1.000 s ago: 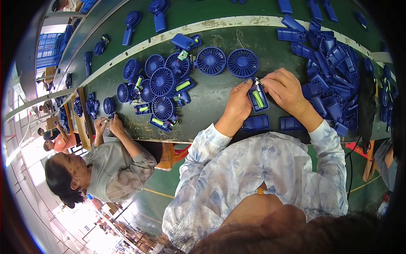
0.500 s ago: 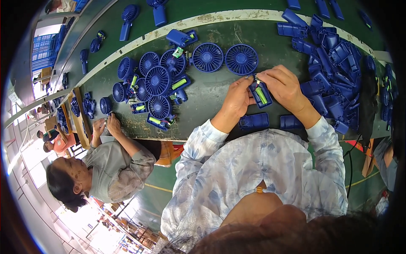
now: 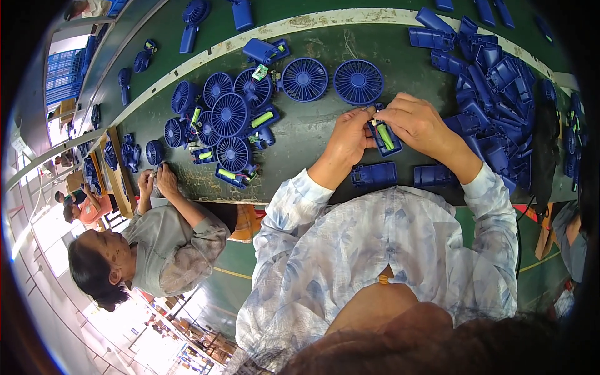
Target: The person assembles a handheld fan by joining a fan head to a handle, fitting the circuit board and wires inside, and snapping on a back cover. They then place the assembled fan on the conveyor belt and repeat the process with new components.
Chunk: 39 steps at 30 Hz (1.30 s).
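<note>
In front of me lies an opened blue handheld fan, its round grille [image 3: 358, 82] pointing away and its handle shell [image 3: 389, 150] toward me. A green battery [image 3: 385, 137] shows inside the handle. My left hand [image 3: 350, 139] grips the fan at the neck, thumb and fingers closed along the handle's left side. My right hand [image 3: 417, 122] pinches at the top of the handle, close to the left fingertips. Small pale parts show there, but what the right fingers hold is too small to make out. Two blue handle covers [image 3: 374, 175] [image 3: 435, 175] rest near the table's front edge.
A large heap of blue handle covers [image 3: 497, 94] fills the right side. On the left are several fans [image 3: 231, 115] with exposed batteries and a green circuit board [image 3: 259, 72]. A pale strip [image 3: 300, 27] crosses the table's far part. A co-worker [image 3: 169, 247] sits at left, hands at the table.
Both hands stay at the fan's neck, with the right fingers slightly shifted. The fan grille has moved slightly away from me. Fans beyond the pale strip have shifted a little.
</note>
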Motion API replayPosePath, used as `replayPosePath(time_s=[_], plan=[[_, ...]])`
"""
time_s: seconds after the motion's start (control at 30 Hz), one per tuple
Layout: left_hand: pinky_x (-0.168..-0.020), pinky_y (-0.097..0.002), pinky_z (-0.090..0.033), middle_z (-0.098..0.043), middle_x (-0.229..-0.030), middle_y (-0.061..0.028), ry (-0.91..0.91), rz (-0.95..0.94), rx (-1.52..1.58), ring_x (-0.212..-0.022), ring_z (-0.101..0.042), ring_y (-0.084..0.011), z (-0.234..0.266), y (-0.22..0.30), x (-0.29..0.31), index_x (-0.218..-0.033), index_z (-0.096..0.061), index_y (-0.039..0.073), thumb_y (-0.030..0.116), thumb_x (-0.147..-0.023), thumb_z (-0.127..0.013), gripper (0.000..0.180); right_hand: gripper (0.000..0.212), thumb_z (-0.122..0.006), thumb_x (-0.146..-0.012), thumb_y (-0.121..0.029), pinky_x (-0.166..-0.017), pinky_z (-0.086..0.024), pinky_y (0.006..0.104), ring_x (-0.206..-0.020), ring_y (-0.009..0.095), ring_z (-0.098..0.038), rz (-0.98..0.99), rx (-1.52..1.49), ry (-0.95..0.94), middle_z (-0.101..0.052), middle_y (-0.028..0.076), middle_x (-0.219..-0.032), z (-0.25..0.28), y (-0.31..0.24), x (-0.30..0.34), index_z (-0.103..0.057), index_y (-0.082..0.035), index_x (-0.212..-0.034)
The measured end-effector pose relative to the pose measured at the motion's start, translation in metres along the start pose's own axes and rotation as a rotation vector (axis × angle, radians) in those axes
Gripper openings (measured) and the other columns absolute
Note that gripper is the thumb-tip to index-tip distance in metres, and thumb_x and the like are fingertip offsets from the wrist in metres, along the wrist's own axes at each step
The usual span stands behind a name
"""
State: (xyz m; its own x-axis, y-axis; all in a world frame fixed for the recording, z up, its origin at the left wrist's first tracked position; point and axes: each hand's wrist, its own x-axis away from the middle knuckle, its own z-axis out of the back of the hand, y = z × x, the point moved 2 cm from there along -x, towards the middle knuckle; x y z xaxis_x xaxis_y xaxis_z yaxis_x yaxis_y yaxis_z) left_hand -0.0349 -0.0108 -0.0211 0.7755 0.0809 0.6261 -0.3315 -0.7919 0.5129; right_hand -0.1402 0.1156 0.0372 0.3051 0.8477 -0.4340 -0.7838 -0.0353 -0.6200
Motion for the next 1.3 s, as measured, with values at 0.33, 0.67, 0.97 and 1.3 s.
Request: replayPosePath(time_s=[0.33,0.67,0.97,1.3], plan=[[-0.059,-0.0382,-0.060,-0.064,-0.081,-0.0081,-0.006,0.049,0.053,-0.069,-0.066,-0.0172,-0.005,0.009,0.001,-0.093,-0.058,0.002,0.018,-0.096,-0.051,0.018,0.017,-0.066,-0.078,0.001,-0.061,-0.049,0.0351,-0.071,0.027,-0.059,-0.087,-0.185,-0.081,-0.063,0.009,-0.077,0.002,0.012,-0.004,-0.066,-0.002,-0.094],[-0.079,-0.0469,-0.058,-0.066,-0.103,-0.0206,-0.087,0.080,0.002,-0.095,-0.067,-0.0359,0.002,0.011,0.002,-0.111,-0.055,-0.008,0.020,-0.096,-0.045,0.033,0.018,-0.067,-0.077,0.002,-0.064,-0.047,0.0360,-0.073,0.028,-0.059,-0.069,-0.129,-0.112,-0.062,0.010,-0.078,0.009,0.019,-0.010,-0.067,-0.001,-0.095],[-0.080,-0.0483,-0.057,-0.065,-0.103,-0.0228,-0.091,0.075,0.029,-0.094,-0.067,-0.0358,0.003,0.011,0.004,-0.111,-0.055,-0.009,0.020,-0.096,-0.048,0.034,0.018,-0.067,-0.075,0.003,-0.062,-0.046,0.0370,-0.071,0.028,-0.055,0.053,-0.048,-0.134,-0.056,0.010,-0.072,0.012,0.012,-0.017,-0.066,0.000,-0.092],[-0.078,-0.0474,-0.058,-0.065,-0.102,-0.0235,-0.087,0.069,0.004,-0.093,-0.067,-0.0355,0.001,0.011,0.003,-0.110,-0.054,-0.010,0.020,-0.097,-0.046,0.034,0.019,-0.065,-0.071,0.000,-0.062,-0.048,0.0358,-0.072,0.026,-0.055,0.124,0.062,-0.162,-0.055,0.009,-0.072,0.013,0.011,-0.018,-0.066,0.000,-0.090]])
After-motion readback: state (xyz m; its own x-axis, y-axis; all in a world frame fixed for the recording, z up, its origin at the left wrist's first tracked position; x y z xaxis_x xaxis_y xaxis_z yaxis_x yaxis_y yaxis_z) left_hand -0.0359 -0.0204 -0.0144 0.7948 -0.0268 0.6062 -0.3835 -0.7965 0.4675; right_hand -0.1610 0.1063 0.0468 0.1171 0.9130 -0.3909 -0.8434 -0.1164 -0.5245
